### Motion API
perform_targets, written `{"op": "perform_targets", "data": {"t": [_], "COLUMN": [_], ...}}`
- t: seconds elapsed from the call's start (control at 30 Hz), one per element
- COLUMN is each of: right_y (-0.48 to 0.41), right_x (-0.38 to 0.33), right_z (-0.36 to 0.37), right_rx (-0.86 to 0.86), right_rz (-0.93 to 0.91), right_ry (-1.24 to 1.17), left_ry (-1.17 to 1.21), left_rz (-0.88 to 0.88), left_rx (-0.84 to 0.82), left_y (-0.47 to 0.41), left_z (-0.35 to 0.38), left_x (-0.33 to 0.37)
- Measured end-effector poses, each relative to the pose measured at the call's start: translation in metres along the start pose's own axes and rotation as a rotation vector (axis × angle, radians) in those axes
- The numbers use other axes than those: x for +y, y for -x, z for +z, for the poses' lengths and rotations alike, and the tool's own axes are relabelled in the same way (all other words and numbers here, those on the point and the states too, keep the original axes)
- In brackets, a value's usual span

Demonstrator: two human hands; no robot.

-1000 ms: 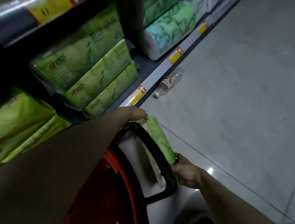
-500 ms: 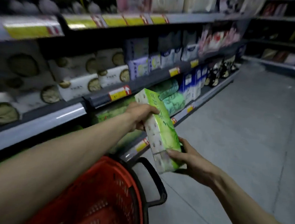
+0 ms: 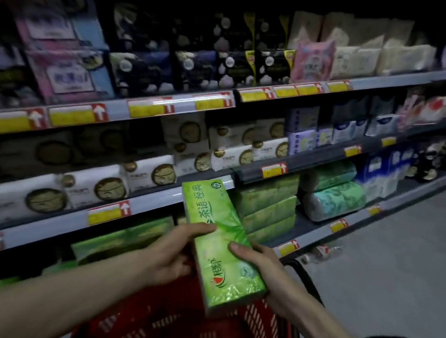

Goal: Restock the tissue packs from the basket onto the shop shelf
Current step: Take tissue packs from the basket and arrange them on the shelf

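Green glossy film wraps the tissue pack [image 3: 218,248], a long flat brick with white characters and a red heart logo on the broad face turned up toward the camera. Long axis running away from the body toward the shelf [image 3: 160,200], far short end raised and leaning slightly left, near short end low over the basket [image 3: 257,329]. Held in the air, in front of the shelf rail. Left hand [image 3: 172,253] gripping the left long edge about mid-length, thumb across the top face, fingers curled underneath. Right hand [image 3: 269,276] gripping the right long edge closer to the near end, thumb on top, fingers below and out of sight.

Red plastic basket with slotted walls and a black handle [image 3: 306,276] at its right; interior too dim to tell the contents. On the lowest shelf level, just beyond the pack's far end, stacked green packs [image 3: 267,207] of similar print lying flat. Beside them on the right, pale green rolls [image 3: 331,198] in soft wrap. One level up, white packs [image 3: 103,186] with round gold marks. Yellow and red price labels [image 3: 109,212] along the grey rails. Smooth grey floor [image 3: 396,262] to the right.
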State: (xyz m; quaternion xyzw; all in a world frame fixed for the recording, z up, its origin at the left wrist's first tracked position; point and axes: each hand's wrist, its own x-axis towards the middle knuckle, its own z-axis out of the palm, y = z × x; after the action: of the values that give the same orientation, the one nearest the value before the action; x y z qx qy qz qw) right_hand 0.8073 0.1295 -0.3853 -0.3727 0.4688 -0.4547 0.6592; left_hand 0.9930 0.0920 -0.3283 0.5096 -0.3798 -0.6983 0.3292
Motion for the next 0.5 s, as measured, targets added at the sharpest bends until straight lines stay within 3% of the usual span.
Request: {"op": "perform_targets", "data": {"t": [0.23, 0.5], "right_y": [-0.044, -0.068], "right_x": [0.013, 0.029], "right_z": [0.047, 0.087], "right_rx": [-0.145, -0.417], "right_rz": [-0.014, -0.002], "right_ry": [0.005, 0.186], "left_ry": [0.041, 0.077], "left_rz": [-0.089, -0.091], "left_rx": [-0.114, -0.153], "left_y": [0.009, 0.029], "left_z": [-0.062, -0.130], "left_x": [-0.016, -0.053]}}
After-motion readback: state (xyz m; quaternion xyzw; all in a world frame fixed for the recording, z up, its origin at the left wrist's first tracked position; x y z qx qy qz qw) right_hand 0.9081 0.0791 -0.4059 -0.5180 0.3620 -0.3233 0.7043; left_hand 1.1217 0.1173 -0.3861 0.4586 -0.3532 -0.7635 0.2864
